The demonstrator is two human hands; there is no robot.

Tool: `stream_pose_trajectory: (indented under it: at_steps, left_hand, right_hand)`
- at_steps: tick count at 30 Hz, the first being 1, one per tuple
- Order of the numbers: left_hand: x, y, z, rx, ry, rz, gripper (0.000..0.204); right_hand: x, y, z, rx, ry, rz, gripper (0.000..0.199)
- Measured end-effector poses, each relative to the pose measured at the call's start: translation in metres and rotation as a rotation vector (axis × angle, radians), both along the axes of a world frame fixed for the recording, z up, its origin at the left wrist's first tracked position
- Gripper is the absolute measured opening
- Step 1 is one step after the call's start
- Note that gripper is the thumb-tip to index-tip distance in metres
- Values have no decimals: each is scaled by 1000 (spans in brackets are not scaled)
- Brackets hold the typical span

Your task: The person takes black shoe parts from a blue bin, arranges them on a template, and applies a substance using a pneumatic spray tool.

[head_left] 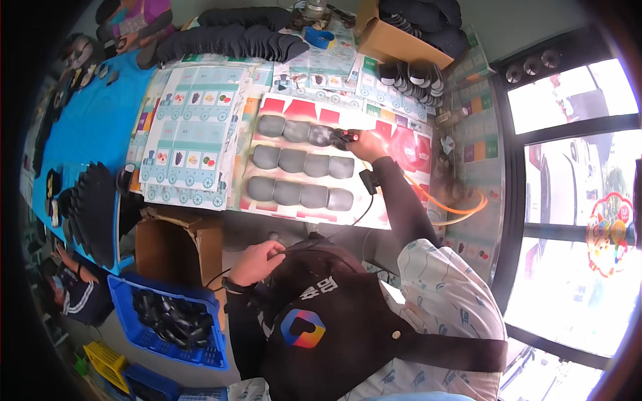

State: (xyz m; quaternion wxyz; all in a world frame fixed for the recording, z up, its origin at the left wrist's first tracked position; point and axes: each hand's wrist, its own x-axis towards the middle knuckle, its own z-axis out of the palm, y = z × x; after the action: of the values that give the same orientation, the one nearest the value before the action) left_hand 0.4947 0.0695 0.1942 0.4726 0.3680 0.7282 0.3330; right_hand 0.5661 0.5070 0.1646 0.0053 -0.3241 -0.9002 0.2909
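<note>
At the far left, a blue cloth-covered table [100,113] carries small dark pieces, and a fanned stack of dark flat sole-shaped pieces [93,210] stands at its near end. Below that, on the floor, a blue plastic crate [127,311] holds a tangle of black straps, with a brown cardboard box [177,244] just beyond it.

The left hand [257,262] sits low and near the body, loosely curled against the top of a black apron, well apart from the other hand; whether it grips anything cannot be told.

The worktop [200,134] ahead is covered with pale printed paper sheets. On a red-and-white sheet in the middle lie three rows of four grey rounded padded pieces [301,164], side by side and touching within each row. The right hand [366,146], in a long dark sleeve, reaches out to the far right end of the top row and is closed around a small black spray tool with a red tip [346,138], held just over the last pad there. An orange hose [455,207] loops across the worktop to the right of that arm.

Farther off, a row of dark insoles [227,40] lies overlapped along the far edge, a roll of blue tape [319,37] beside them, and an open brown cardboard box of dark pieces [394,33] at the far right.
</note>
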Motion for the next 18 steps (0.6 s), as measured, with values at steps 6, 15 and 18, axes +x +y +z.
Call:
stream_pose_trajectory:
  at_steps: [6, 15, 18]
  left_hand:
    - [15, 8, 32, 14, 17, 68, 26]
    - [10, 14, 37, -48, -53, 68, 25]
    - [5, 15, 39, -45, -30, 66, 26]
  right_hand:
    - [-8, -5, -6, -43, 74, 150, 34]
    - [2, 7, -40, -34, 94, 169, 33]
    - [1, 5, -41, -47, 73, 151, 31]
